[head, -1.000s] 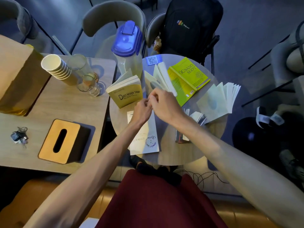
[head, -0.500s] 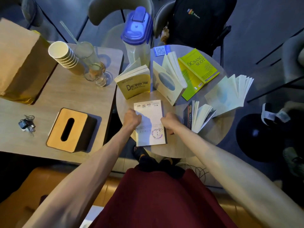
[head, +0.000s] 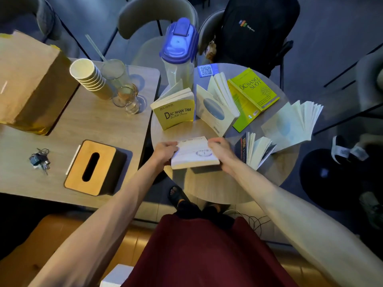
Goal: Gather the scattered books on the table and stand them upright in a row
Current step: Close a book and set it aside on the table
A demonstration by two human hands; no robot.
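Observation:
A white book (head: 193, 154) with a purple round emblem is tilted up off the round table (head: 209, 185). My left hand (head: 165, 151) grips its left edge and my right hand (head: 222, 151) its right edge. Behind it a yellow book (head: 176, 112) stands upright with its pages slightly fanned. Beside that a white book with a blue oval (head: 215, 108) stands open. A lime-green book (head: 251, 96) lies flat. Further right a pale book (head: 294, 123) stands fanned, and a dark-covered book (head: 253, 152) stands open beside my right wrist.
A clear pitcher with a blue lid (head: 179, 52) stands at the round table's back edge. The wooden table on the left holds a tissue box (head: 92, 167), keys (head: 40, 160), glasses (head: 124, 96), stacked paper cups (head: 89, 77) and a brown bag (head: 29, 83). Chairs and a black backpack (head: 255, 27) stand behind.
Both hands left the white book with the blue oval standing, came down to the flat white book, took its two side edges and lifted its far side off the table.

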